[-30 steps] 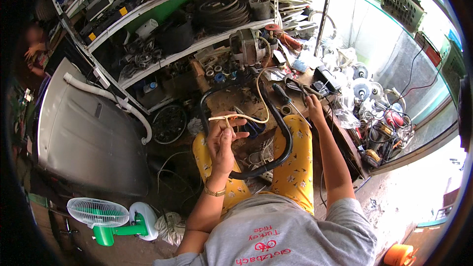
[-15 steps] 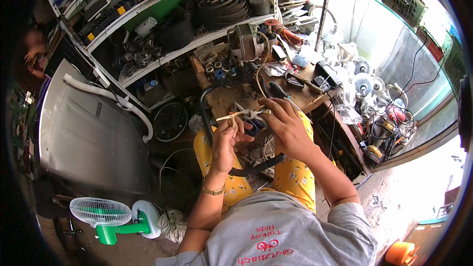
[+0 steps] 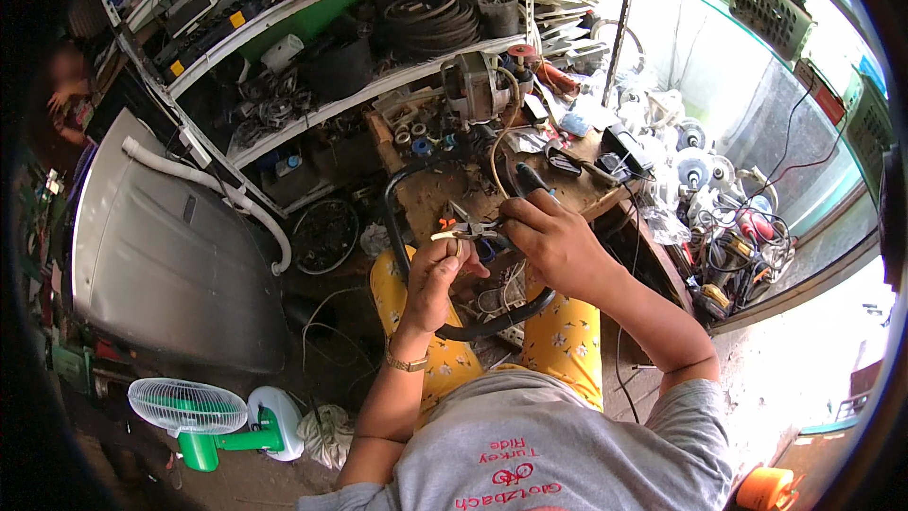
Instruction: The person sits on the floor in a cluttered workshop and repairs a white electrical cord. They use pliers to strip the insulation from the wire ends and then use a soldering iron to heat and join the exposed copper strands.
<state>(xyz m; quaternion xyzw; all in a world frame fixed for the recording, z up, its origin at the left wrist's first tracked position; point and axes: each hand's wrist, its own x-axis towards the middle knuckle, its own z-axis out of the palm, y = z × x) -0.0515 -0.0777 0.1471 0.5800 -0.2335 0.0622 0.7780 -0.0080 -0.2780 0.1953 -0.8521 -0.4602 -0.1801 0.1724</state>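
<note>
My left hand (image 3: 437,282) pinches a pale cable (image 3: 443,237) between thumb and fingers, its light end sticking out to the left. My right hand (image 3: 556,238) is closed around a pair of pliers (image 3: 480,229), whose metal jaws point left and meet the cable just above my left fingers. The plier handles are mostly hidden under my right fingers. Below both hands, a bent black tubular frame (image 3: 470,331) lies across my lap, with a machine part partly visible inside it.
A wooden workbench (image 3: 426,191) ahead bears a motor (image 3: 470,87), a dark-handled tool (image 3: 530,180) and loose parts. A metal panel (image 3: 180,255) and green fan (image 3: 199,449) stand left. Bagged parts (image 3: 695,166) pile up right. A person (image 3: 71,99) is at far left.
The pliers' jaws now show at the cable in front of my right hand. That hand has shifted slightly right and down, and its elbow has swung outward. My left hand keeps its pinch.
</note>
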